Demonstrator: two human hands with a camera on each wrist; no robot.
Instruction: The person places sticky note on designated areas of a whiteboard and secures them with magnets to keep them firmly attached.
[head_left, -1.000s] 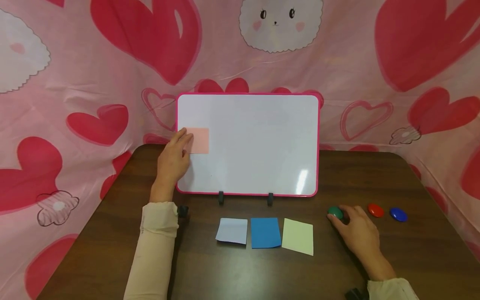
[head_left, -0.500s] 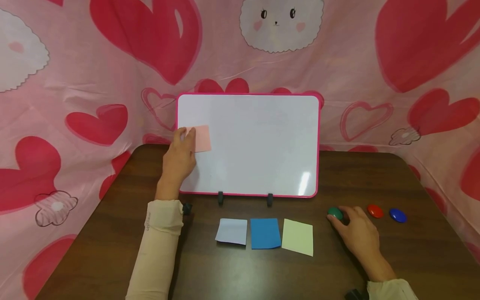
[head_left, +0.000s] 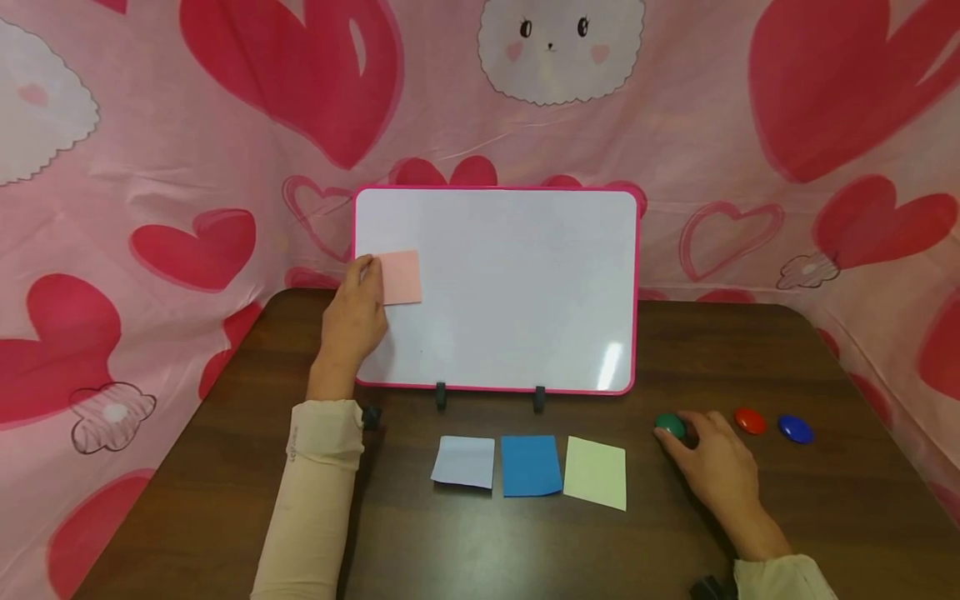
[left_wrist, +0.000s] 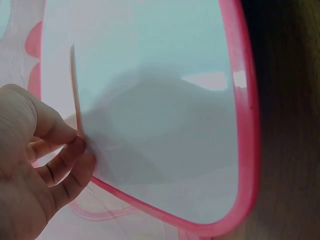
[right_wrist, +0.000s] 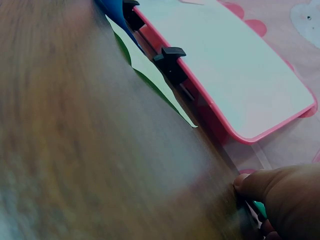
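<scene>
In the head view my left hand (head_left: 354, 315) is at the left side of an upright whiteboard (head_left: 510, 292), pinching the left edge of a pink sticky note (head_left: 401, 277). The left wrist view shows that sticky note (left_wrist: 75, 90) nearly edge-on, held between thumb and fingertips (left_wrist: 75, 146) and standing off the board. Low on the right, my right hand (head_left: 720, 462) grips a round green magnet (head_left: 670, 426) on the table, thumb on one side and fingers on the other. Only a sliver of that magnet (right_wrist: 260, 208) shows in the right wrist view.
A pale blue note (head_left: 464, 462), a blue note (head_left: 531, 466) and a light green note (head_left: 596, 472) lie in front of the board. Right of my right hand lie a red magnet (head_left: 750, 421) and a blue magnet (head_left: 797, 428). Black clips (head_left: 539, 398) hold the board's lower edge.
My left hand has shifted slightly right and now pinches the note's left edge, with the note tilted a little and its right side slightly higher. My right hand stays at the green magnet.
</scene>
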